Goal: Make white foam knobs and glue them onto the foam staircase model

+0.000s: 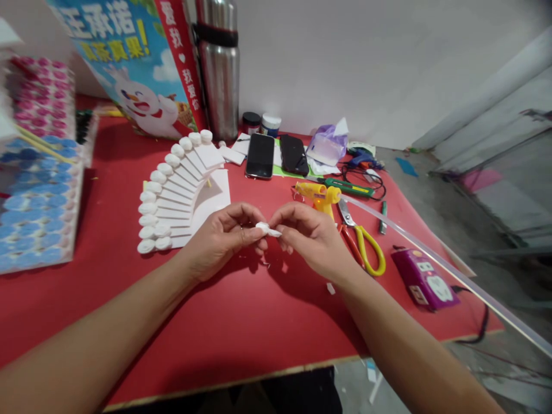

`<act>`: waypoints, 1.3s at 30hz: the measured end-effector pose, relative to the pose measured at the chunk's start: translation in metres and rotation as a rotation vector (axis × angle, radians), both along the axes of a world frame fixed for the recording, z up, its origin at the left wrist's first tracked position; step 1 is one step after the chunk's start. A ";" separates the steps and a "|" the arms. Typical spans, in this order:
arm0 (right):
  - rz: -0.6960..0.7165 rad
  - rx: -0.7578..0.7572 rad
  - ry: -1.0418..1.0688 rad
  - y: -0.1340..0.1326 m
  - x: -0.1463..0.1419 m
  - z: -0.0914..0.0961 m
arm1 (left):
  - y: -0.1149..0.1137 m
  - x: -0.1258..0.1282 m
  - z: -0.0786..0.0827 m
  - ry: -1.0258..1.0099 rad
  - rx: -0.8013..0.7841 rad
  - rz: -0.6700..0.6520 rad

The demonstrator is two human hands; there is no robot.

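My left hand [235, 233] pinches a small white rolled rosette [262, 226] over the middle of the table. The fingers of my right hand [306, 233] are closed on the rosette's loose tail end, just to the right. Whether it is paper or cloth I cannot tell. Left of my hands, a fan-shaped piece of white slats [176, 204] lies on the table, with similar white rosettes [149, 208] along its outer edge. Two more rosettes sit inside that edge near its lower end.
On the red table [241, 333], a yellow glue gun [317, 194], yellow-handled scissors [368, 247] and a purple box [425, 279] lie to the right. Behind are phones [260, 155] and a steel thermos [221, 80]. Blue and pink rosette sheets [38, 213] lie left.
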State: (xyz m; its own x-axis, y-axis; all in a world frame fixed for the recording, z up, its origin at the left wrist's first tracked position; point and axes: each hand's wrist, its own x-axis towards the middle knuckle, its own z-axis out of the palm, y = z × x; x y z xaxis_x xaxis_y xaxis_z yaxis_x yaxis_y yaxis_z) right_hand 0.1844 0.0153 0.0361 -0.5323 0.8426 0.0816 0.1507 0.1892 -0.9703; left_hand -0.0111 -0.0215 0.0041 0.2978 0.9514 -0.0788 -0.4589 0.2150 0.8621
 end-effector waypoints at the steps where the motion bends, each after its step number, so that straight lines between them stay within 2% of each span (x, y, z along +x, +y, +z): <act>1: 0.001 0.017 -0.008 0.000 0.000 0.000 | 0.000 0.000 0.000 -0.004 0.001 -0.002; 9: 0.003 0.260 -0.055 0.001 0.002 -0.002 | 0.002 0.001 -0.003 -0.037 0.042 -0.008; 18: 0.015 0.263 -0.066 0.000 0.002 -0.002 | 0.001 -0.002 -0.004 -0.011 0.059 -0.051; 27: 0.055 0.470 -0.082 0.003 0.004 -0.004 | 0.001 -0.001 -0.006 -0.024 0.055 -0.051; 33: 0.053 0.498 -0.089 0.002 0.004 -0.003 | 0.001 -0.001 -0.007 -0.007 0.056 -0.055; 39: -0.036 0.295 -0.113 0.000 0.003 0.000 | 0.001 -0.001 -0.004 -0.007 0.071 -0.055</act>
State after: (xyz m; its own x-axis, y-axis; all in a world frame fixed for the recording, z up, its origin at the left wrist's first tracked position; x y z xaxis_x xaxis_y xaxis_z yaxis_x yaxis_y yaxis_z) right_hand 0.1876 0.0155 0.0357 -0.5224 0.8097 0.2674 0.2665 0.4529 -0.8508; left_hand -0.0118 -0.0208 0.0004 0.3499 0.9367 -0.0092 -0.4546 0.1784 0.8727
